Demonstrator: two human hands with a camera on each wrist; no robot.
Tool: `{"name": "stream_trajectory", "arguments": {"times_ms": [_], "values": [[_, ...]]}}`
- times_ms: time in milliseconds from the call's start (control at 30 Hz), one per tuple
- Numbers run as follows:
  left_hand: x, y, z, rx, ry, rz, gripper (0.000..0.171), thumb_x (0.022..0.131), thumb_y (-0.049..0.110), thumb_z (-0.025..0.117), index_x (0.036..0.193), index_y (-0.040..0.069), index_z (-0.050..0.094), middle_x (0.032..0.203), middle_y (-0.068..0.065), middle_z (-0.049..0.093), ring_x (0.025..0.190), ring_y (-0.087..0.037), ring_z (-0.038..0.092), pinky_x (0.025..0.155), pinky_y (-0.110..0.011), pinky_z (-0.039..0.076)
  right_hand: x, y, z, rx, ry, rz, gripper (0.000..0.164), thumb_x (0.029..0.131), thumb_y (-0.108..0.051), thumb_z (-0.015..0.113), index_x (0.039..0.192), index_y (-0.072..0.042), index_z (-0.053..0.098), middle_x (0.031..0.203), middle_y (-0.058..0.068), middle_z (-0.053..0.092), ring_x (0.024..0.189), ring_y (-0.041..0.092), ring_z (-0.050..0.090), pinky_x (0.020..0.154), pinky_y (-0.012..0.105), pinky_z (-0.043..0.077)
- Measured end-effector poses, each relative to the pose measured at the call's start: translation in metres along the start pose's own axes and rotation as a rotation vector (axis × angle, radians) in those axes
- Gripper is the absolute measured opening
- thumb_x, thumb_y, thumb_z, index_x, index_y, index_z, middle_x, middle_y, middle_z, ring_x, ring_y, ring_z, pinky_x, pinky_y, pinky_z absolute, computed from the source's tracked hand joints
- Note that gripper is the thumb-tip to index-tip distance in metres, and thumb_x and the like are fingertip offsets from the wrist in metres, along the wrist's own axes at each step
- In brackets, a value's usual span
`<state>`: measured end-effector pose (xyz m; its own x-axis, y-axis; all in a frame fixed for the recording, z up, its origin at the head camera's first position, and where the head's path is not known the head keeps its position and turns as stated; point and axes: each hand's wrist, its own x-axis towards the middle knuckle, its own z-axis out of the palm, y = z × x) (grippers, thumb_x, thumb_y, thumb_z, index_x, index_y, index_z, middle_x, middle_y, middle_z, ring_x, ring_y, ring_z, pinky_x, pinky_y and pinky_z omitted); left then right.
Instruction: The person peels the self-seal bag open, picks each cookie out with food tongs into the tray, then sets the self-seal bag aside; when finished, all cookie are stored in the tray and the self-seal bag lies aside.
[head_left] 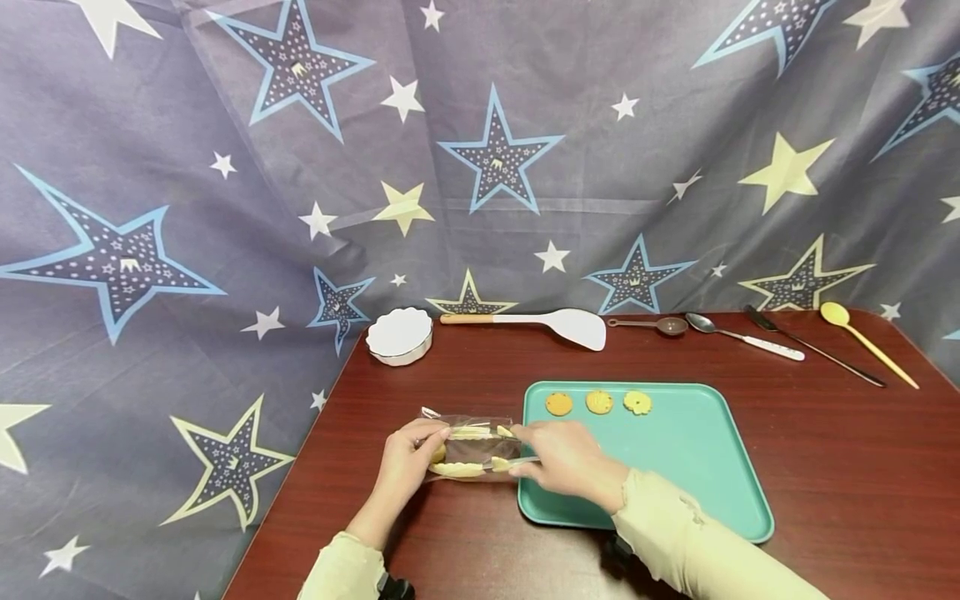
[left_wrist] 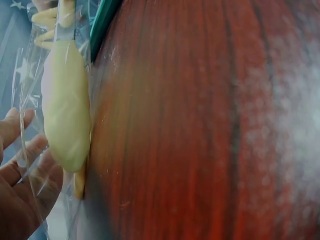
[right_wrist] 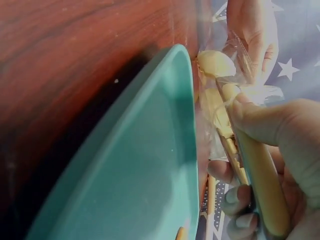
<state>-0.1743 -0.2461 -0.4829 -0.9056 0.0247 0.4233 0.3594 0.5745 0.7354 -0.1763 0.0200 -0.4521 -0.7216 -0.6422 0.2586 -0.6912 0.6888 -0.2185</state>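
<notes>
In the head view, my left hand (head_left: 408, 458) pinches the left end of a clear plastic bag (head_left: 480, 450), thumb on top. Through the film in the left wrist view shows a long, pale yellow head with a wavy edge, part of a pair of tongs (left_wrist: 67, 110). My right hand (head_left: 566, 458) holds the tongs by their arms, at the tray's left edge. Its thumb lies on one yellow-inlaid handle in the right wrist view, with the fingers curled around the other side. Both tong heads lie inside the bag, spread apart.
A teal tray (head_left: 697, 467) holds an orange round biscuit (head_left: 558, 404), a yellow round biscuit (head_left: 599, 402) and a flower-shaped biscuit (head_left: 637, 402). Behind are a white fluted dish (head_left: 400, 336), a white spatula (head_left: 577, 327), a brown spoon (head_left: 671, 327), and several other long-handled utensils at right.
</notes>
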Motion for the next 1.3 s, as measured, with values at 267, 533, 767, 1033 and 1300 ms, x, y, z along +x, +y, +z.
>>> {"name": "stream_trajectory", "arguments": {"times_ms": [267,533,767,1033,1300], "values": [[0.001,-0.002,0.000,-0.007,0.028,0.036,0.003,0.085,0.006,0.074,0.084,0.007,0.077,0.087,0.001,0.072,0.086,-0.015,0.066,0.076,-0.019,0.050,0.008,-0.004,0.003,0.044,-0.034,0.061,0.051,0.088,-0.043,0.070,0.124,-0.007,0.066,0.098,0.004,0.072,0.084,0.022,0.068,0.053,0.038,0.050],[-0.001,-0.004,-0.001,-0.002,0.030,0.023,0.004,0.085,0.011,0.075,0.085,0.009,0.078,0.087,0.003,0.072,0.085,-0.013,0.066,0.074,-0.018,0.049,0.005,-0.002,0.004,0.034,0.002,0.028,0.044,0.088,-0.041,0.070,0.121,-0.011,0.068,0.099,0.002,0.073,0.083,0.020,0.068,0.056,0.037,0.052],[-0.002,-0.004,-0.002,-0.015,0.024,-0.008,0.004,0.084,0.008,0.075,0.086,0.010,0.078,0.088,0.004,0.071,0.086,-0.012,0.065,0.077,-0.021,0.050,0.006,-0.005,0.004,0.023,-0.026,0.052,0.055,0.086,-0.045,0.070,0.127,-0.009,0.064,0.104,0.004,0.071,0.085,0.020,0.067,0.054,0.035,0.049],[0.000,-0.002,-0.003,-0.051,0.041,-0.007,0.004,0.083,0.006,0.075,0.084,0.010,0.078,0.086,0.002,0.071,0.083,-0.013,0.064,0.072,-0.017,0.049,0.019,-0.013,0.005,0.021,-0.079,0.115,0.053,0.086,-0.044,0.071,0.126,-0.010,0.065,0.098,0.006,0.071,0.082,0.021,0.066,0.047,0.035,0.046],[0.001,-0.003,-0.004,0.005,0.047,0.003,0.003,0.084,0.011,0.076,0.086,0.011,0.079,0.089,0.005,0.072,0.086,-0.013,0.066,0.071,-0.017,0.049,0.015,-0.012,0.004,0.044,-0.036,0.087,0.048,0.085,-0.040,0.074,0.121,-0.009,0.068,0.090,0.006,0.072,0.074,0.020,0.065,0.048,0.033,0.046]]}}
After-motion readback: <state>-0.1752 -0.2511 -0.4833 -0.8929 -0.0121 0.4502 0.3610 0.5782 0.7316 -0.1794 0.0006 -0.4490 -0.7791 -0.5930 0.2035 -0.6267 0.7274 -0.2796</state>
